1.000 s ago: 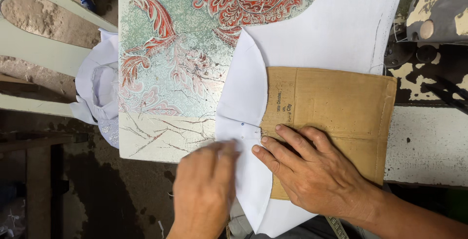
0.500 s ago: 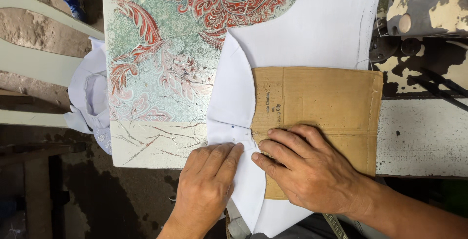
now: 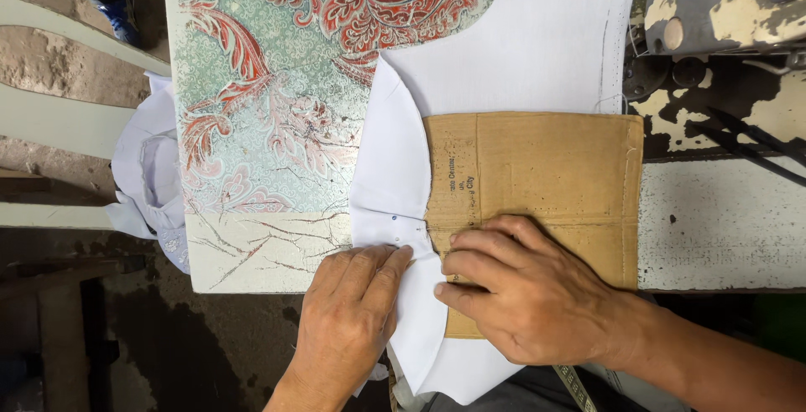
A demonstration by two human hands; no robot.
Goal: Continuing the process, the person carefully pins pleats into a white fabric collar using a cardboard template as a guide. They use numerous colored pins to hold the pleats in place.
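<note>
White fabric [image 3: 504, 59] kept flat on counter [image 3: 269, 252], under cardboard template [image 3: 537, 177]. Right hand [image 3: 529, 294] still spread, pressed on cardboard's near-left corner. Left hand [image 3: 353, 320] edged closer, fingers together, flat on fabric beside cardboard.

white fabric [image 3: 504, 59], brown cardboard [image 3: 546, 168], red-green floral tabletop [image 3: 277, 84]

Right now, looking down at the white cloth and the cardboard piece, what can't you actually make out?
Head view only:
- White cloth: its part under the cardboard piece is covered.
- Cardboard's near corner: hidden by the right hand.
- Cloth's lower end: cut off by the bottom edge.
- Left hand: its palm covers the fold beneath.
- Machine at top right: cropped by the frame.
- Pins by the fingertips: too small to count.
</note>
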